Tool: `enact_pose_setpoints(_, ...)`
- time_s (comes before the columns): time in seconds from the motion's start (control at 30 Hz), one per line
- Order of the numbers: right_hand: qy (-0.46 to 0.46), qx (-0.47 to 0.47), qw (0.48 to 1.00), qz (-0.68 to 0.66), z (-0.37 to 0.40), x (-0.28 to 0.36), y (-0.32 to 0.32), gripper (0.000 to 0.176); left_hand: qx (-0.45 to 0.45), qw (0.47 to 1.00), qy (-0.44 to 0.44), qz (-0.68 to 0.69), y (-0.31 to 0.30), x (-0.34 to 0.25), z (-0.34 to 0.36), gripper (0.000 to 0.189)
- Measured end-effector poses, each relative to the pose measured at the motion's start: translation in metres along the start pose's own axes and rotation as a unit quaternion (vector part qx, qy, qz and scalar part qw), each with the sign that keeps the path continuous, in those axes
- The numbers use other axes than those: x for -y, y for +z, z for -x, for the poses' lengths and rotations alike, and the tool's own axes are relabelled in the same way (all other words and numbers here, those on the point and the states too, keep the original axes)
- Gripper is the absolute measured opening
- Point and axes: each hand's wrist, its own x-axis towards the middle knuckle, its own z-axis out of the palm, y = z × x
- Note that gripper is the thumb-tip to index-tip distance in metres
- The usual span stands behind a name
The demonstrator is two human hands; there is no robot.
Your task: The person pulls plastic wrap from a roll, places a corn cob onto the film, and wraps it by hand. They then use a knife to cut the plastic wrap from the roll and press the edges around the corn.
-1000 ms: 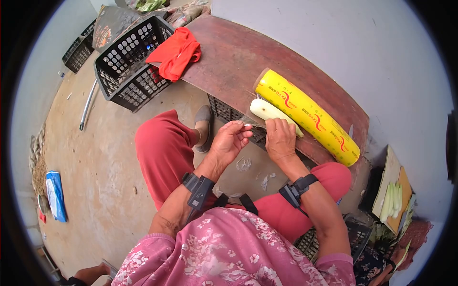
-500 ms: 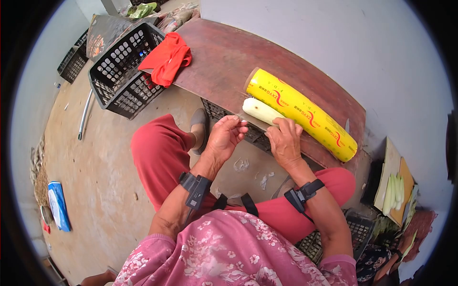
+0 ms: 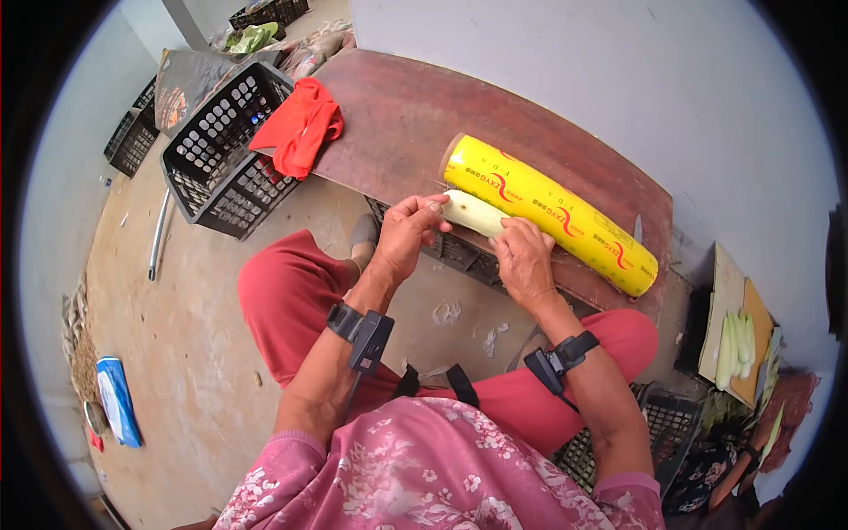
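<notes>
A pale, peeled vegetable stem (image 3: 475,213) with a small brown spot lies on the dark red board (image 3: 389,106), along the near side of a yellow printed roll of cling film (image 3: 556,216). My left hand (image 3: 412,234) has thumb and fingers closed at the stem's left end. Over its right end, my right hand (image 3: 525,261) curls with the fingertips pressed down, hiding that end. Both wrists carry black strapped devices.
A red cloth (image 3: 300,124) hangs over the board's left corner, beside a black crate (image 3: 225,150). A knife (image 3: 638,229) lies behind the roll. More pale stems (image 3: 735,349) rest on cardboard at the right. Plastic scraps (image 3: 448,311) litter the floor.
My left hand has moved up from just off the board's edge to the stem's left end. My right hand stays at the right end; the view has shifted slightly.
</notes>
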Motion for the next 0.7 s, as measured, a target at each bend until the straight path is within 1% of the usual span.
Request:
enact_pose_setpoints(0.1, 0.024, -0.009, 1.0, -0.014, -0.006, -0.002, -0.001, 0.008, 0.003, 0.999, -0.005, 0.042, 0.002, 0.002, -0.004, 0.01)
enact_pose_setpoints(0.2, 0.033, -0.019, 0.999, -0.019, -0.009, -0.002, -0.001, 0.008, 0.001, 1.0, 0.003, 0.027, -0.001, 0.008, -0.014, 0.008)
enact_pose_setpoints(0.3, 0.053, -0.022, 0.998, -0.036, -0.012, -0.007, 0.003, 0.009, 0.01, 1.0, 0.003, -0.001, -0.002, 0.009, -0.019, 0.009)
enact_pose_setpoints(0.4, 0.06, -0.023, 0.997, -0.046, -0.012, -0.009, 0.005, 0.01, 0.018, 0.997, 0.015, -0.08, -0.003, 0.008, -0.02, 0.009)
enact_pose_setpoints(0.43, 0.061, -0.026, 0.997, -0.048, -0.012, -0.008, 0.006, 0.011, 0.015, 0.996, 0.021, -0.084, -0.003, 0.009, -0.02, 0.01)
enact_pose_setpoints(0.5, 0.071, -0.025, 0.996, -0.057, -0.013, -0.008, 0.007, 0.011, 0.009, 0.995, 0.033, -0.091, -0.002, 0.01, -0.019, 0.012)
enact_pose_setpoints(0.6, 0.093, -0.014, 0.993, -0.073, -0.014, -0.005, 0.005, 0.012, 0.013, 0.993, 0.051, -0.11, -0.007, 0.017, -0.025, 0.019)
enact_pose_setpoints(0.7, 0.104, -0.008, 0.991, -0.08, -0.015, -0.005, 0.005, 0.013, -0.003, 0.992, 0.069, -0.109, -0.006, 0.02, -0.026, 0.025)
